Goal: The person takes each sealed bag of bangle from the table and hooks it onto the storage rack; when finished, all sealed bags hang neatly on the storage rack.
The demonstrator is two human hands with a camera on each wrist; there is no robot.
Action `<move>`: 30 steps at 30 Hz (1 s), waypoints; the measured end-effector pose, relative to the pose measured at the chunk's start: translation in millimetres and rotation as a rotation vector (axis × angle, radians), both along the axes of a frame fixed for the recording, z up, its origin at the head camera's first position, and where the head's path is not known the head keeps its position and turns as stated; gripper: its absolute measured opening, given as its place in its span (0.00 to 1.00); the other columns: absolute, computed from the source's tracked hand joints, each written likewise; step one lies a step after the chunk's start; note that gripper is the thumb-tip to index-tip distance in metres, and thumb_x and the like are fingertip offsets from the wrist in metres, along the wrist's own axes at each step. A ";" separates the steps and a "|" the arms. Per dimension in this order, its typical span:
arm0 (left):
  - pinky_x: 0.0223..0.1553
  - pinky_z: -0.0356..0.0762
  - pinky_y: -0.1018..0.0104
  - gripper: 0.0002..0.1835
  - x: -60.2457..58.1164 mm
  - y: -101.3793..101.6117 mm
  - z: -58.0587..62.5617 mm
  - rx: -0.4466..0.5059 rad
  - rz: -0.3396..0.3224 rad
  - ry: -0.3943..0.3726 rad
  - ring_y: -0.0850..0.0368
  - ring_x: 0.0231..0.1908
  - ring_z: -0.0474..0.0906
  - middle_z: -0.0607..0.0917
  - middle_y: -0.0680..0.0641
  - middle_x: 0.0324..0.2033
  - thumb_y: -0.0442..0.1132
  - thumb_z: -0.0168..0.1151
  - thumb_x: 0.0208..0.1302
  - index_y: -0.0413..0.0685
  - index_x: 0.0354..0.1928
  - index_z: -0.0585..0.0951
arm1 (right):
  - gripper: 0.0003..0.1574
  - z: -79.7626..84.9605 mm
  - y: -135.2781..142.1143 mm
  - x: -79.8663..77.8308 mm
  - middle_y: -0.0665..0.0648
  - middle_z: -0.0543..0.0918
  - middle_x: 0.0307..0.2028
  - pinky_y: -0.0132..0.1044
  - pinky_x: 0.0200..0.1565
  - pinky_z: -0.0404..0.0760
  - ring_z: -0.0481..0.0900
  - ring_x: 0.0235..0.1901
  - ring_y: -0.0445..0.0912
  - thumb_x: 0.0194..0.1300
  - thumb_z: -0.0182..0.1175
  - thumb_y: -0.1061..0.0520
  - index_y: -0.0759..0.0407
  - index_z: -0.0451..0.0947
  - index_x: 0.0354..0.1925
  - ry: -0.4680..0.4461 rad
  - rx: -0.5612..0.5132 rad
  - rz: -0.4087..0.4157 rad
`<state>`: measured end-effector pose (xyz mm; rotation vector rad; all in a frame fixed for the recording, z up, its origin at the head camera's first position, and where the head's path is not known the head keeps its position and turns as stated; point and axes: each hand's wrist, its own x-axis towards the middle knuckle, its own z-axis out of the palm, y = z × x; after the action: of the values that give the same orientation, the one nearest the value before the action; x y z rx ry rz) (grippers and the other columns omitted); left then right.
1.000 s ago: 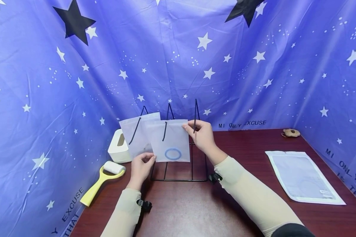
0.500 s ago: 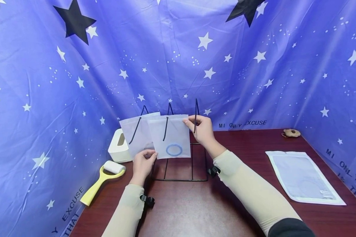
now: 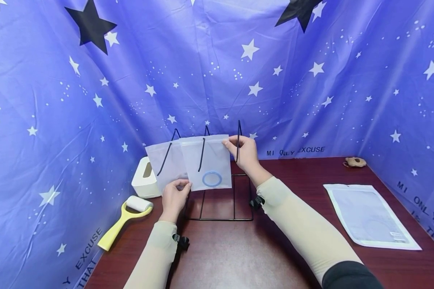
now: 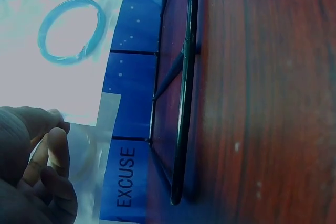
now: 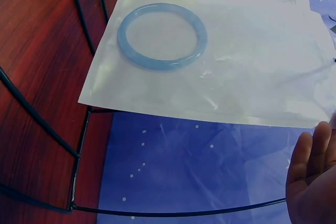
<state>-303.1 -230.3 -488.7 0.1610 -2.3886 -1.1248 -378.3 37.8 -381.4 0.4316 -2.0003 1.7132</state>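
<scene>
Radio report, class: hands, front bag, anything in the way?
Left hand pinching lower-left corner, right hand upper-right. Front bag, blue ring inside, threaded on middle hook. Right hook in front of right hand.

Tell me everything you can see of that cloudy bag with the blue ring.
The bag is squarish, milky and see-through, and looks like thin plastic, with a seal-like band along its top; whether shut, I can't tell. A blue ring shows low in it. It is roughly upright, a black prong of the rack emerging near its top edge and slanting down its front. The left hand pinches its lower left corner, the right hand its upper right. It partly covers another bag.
</scene>
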 end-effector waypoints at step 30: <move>0.28 0.79 0.62 0.07 -1.7 -1.2 -1.0 0.052 -0.013 -0.024 0.60 0.18 0.82 0.87 0.55 0.20 0.46 0.74 0.66 0.54 0.41 0.92 | 0.17 -1.1 6.3 1.4 0.53 0.90 0.35 0.34 0.35 0.77 0.82 0.34 0.45 0.63 0.77 0.46 0.57 0.91 0.41 -0.058 0.032 0.018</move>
<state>-304.8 -231.5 -489.7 0.1780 -2.3861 -1.1976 -376.9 44.0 -382.5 0.4164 -2.0736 1.7258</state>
